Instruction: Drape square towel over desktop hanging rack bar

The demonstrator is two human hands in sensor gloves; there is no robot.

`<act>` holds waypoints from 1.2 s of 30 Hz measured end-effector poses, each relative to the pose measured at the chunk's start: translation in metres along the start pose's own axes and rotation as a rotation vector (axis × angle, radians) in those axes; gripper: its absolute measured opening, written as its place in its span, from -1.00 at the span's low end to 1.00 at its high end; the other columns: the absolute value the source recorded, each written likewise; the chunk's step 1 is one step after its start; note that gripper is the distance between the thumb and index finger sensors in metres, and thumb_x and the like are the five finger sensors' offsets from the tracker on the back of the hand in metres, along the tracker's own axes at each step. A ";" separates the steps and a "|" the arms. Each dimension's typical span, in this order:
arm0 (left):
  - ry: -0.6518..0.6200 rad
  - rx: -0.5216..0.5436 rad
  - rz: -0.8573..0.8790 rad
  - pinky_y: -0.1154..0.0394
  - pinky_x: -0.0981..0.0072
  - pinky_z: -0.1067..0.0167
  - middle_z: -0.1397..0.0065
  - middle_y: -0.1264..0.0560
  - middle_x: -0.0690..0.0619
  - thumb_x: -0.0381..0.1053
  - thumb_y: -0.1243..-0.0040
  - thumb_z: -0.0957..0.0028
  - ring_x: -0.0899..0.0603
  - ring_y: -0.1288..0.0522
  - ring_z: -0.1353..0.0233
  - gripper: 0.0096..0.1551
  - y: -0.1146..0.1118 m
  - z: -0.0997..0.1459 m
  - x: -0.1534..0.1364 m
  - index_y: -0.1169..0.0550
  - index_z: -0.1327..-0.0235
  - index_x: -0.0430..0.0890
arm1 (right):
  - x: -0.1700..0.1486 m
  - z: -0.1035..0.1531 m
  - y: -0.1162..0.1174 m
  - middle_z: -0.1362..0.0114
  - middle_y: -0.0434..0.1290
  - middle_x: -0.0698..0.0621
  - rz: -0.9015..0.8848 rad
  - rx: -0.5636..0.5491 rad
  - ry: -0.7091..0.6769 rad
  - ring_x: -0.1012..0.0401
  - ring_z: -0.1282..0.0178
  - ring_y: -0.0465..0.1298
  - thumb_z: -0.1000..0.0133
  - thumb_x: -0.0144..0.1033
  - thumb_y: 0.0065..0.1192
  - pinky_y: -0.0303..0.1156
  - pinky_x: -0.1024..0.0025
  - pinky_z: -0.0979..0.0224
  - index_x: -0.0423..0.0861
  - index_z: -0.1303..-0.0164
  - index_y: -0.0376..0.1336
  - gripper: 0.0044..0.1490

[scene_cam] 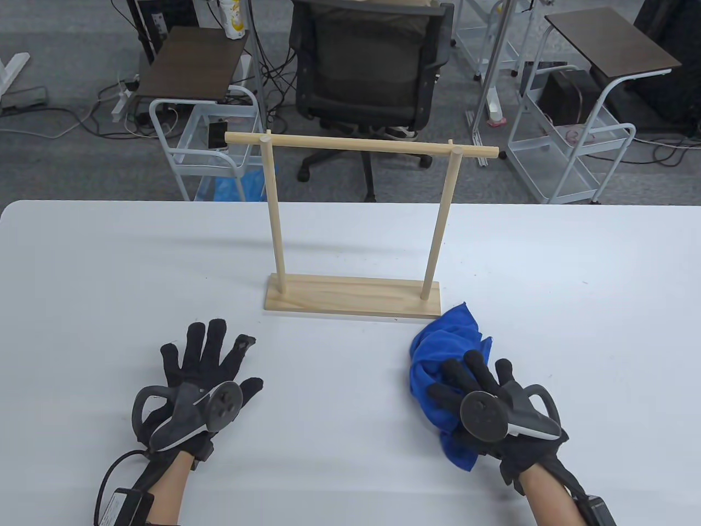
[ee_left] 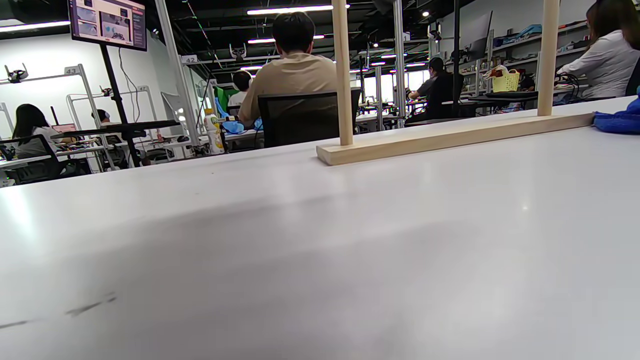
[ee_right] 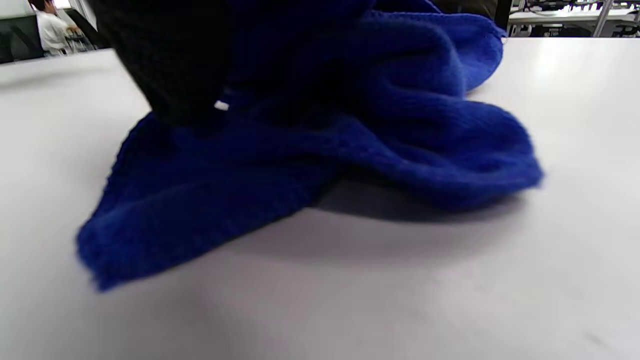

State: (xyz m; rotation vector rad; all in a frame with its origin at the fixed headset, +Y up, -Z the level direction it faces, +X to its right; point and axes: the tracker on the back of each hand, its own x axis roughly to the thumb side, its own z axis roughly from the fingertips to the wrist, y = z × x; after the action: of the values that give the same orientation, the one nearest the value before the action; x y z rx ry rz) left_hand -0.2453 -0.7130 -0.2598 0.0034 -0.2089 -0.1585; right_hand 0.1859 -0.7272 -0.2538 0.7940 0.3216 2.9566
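Observation:
The wooden rack stands mid-table on its flat base (scene_cam: 350,296), with its top bar (scene_cam: 361,145) bare across two posts. The blue square towel (scene_cam: 438,342) lies crumpled on the table just off the base's front right corner. My right hand (scene_cam: 465,378) lies on top of the towel and grips its bunched folds; the right wrist view shows the towel (ee_right: 400,130) with a gloved finger (ee_right: 170,60) pressed into it. My left hand (scene_cam: 219,356) lies flat on the table, fingers spread and empty, front left of the rack. The left wrist view shows the rack base (ee_left: 450,137) and a towel edge (ee_left: 617,120).
The white table (scene_cam: 109,274) reaches the view's sides. Behind its far edge stand a black office chair (scene_cam: 367,71), white wire carts (scene_cam: 569,148) and small side tables (scene_cam: 191,60) on the floor.

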 end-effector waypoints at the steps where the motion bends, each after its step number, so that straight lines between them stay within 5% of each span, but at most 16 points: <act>1: 0.000 0.000 0.001 0.14 -0.57 -0.57 -0.92 0.19 -0.19 0.53 0.42 -0.17 -0.43 0.18 -0.80 -0.02 0.000 0.000 0.000 0.03 -0.88 0.17 | 0.001 0.000 0.000 -0.79 -0.35 -0.06 0.012 -0.028 0.005 -0.18 -0.76 -0.39 -0.19 -0.03 0.33 -0.37 -0.41 -0.57 0.22 -0.69 -0.12 -0.05; 10: -0.003 -0.006 -0.003 0.13 -0.57 -0.58 -0.92 0.17 -0.18 0.52 0.41 -0.18 -0.42 0.17 -0.80 -0.03 0.000 -0.001 0.001 0.02 -0.87 0.17 | 0.007 -0.005 0.000 -0.80 -0.14 -0.08 -0.013 -0.118 -0.032 -0.17 -0.78 -0.21 -0.30 -0.06 0.06 -0.26 -0.42 -0.57 0.17 -0.61 0.10 -0.37; 17: -0.001 0.007 0.013 0.12 -0.57 -0.58 -0.92 0.14 -0.19 0.52 0.40 -0.19 -0.42 0.14 -0.80 -0.03 0.001 0.000 0.000 0.01 -0.87 0.17 | 0.001 0.002 -0.024 -0.76 0.08 -0.09 -0.216 -0.297 -0.019 -0.19 -0.75 0.04 -0.32 -0.11 0.03 -0.03 -0.39 -0.56 0.11 -0.57 0.15 -0.43; 21: -0.008 0.000 0.027 0.09 -0.56 -0.58 -0.92 0.12 -0.19 0.51 0.40 -0.19 -0.41 0.13 -0.80 -0.04 0.000 0.000 0.000 0.00 -0.87 0.17 | -0.007 0.005 -0.048 -0.69 0.21 -0.12 -0.372 -0.433 -0.002 -0.17 -0.65 0.23 -0.31 -0.17 0.04 0.18 -0.21 -0.53 0.06 -0.52 0.20 -0.47; 28: -0.011 -0.011 0.033 0.09 -0.56 -0.58 -0.92 0.11 -0.20 0.50 0.39 -0.20 -0.41 0.13 -0.80 -0.04 -0.001 -0.001 0.000 -0.03 -0.87 0.13 | -0.021 0.007 -0.107 -0.22 0.54 -0.04 -0.555 -0.577 0.024 0.06 -0.11 0.58 -0.28 -0.13 0.09 0.46 0.09 -0.23 -0.04 -0.43 0.27 -0.47; 31: -0.011 -0.016 0.038 0.09 -0.56 -0.58 -0.91 0.11 -0.20 0.50 0.39 -0.20 -0.41 0.12 -0.80 -0.04 -0.001 -0.001 -0.001 -0.04 -0.87 0.13 | -0.022 0.009 -0.132 -0.13 0.57 -0.02 -0.587 -0.649 0.030 0.09 -0.03 0.59 -0.27 -0.09 0.12 0.47 0.11 -0.19 -0.06 -0.37 0.31 -0.48; 36: -0.007 -0.024 0.052 0.09 -0.55 -0.58 -0.91 0.10 -0.20 0.50 0.39 -0.20 -0.41 0.12 -0.80 -0.05 -0.002 -0.001 -0.002 -0.04 -0.87 0.13 | -0.016 0.010 -0.167 -0.26 0.53 -0.07 -0.549 -0.660 0.045 0.01 -0.15 0.56 -0.29 -0.19 0.13 0.43 0.03 -0.26 -0.05 -0.44 0.28 -0.49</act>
State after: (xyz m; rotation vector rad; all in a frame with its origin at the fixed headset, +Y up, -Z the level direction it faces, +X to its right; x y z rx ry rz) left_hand -0.2474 -0.7142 -0.2612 -0.0263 -0.2142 -0.1088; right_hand 0.2065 -0.5641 -0.2894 0.4515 -0.3682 2.3234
